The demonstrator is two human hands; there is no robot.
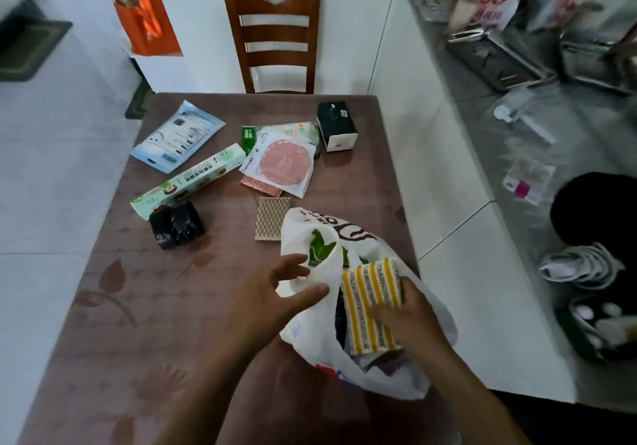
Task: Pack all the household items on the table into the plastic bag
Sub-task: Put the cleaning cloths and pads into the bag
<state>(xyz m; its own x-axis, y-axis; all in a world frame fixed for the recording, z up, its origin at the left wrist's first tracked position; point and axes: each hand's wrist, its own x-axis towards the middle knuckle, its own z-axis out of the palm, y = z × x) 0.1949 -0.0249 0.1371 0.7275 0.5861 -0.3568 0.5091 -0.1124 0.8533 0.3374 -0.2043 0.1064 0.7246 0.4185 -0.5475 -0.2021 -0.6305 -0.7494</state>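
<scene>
Surface: brown table (103, 324), items lying scattered at its far end.
Left hand (275, 293): I am pinching the plastic bag (379, 375) rim, holding the mouth apart.
Right hand (406, 313): gripping the striped sponge (370, 306), pushing it in.
Risk: rim may be slipping from my pinch, mouth collapsing.
Bag contents: green packet (320, 248), dark items.

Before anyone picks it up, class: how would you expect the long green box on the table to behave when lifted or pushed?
The long green box looks like stiff cardboard, so it should probably keep its shape. Being long and narrow, it would likely swing or tilt if gripped at one end. One end touches the black wrapped roll, so pushing it may nudge that too.
</scene>
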